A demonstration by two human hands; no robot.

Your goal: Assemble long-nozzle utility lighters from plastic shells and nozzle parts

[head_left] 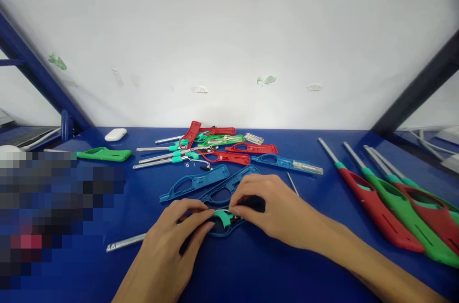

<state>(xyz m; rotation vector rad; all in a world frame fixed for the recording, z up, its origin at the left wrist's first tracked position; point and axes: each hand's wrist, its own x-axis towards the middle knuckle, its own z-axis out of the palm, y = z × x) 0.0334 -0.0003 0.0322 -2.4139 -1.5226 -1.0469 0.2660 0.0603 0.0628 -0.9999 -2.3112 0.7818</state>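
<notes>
A blue lighter half (220, 233) with a teal trigger (225, 218) and a thin white wire lies low in the middle, between both hands. My left hand (177, 233) pinches its front part near the trigger, and a metal tube (125, 243) sticks out to the left past that hand. My right hand (265, 202) has thumb and index finger closed on the wire area just right of the trigger; the fingertips hide the exact piece. Two more blue shell halves (195, 182) lie right behind the hands.
Red, green and blue shells (233, 157) with metal tubes are heaped behind. Assembled red and green lighters (387, 198) lie at the right. A green lighter (103, 154) and white case (115, 135) sit at back left. A thin rod (293, 184) lies beyond my right hand.
</notes>
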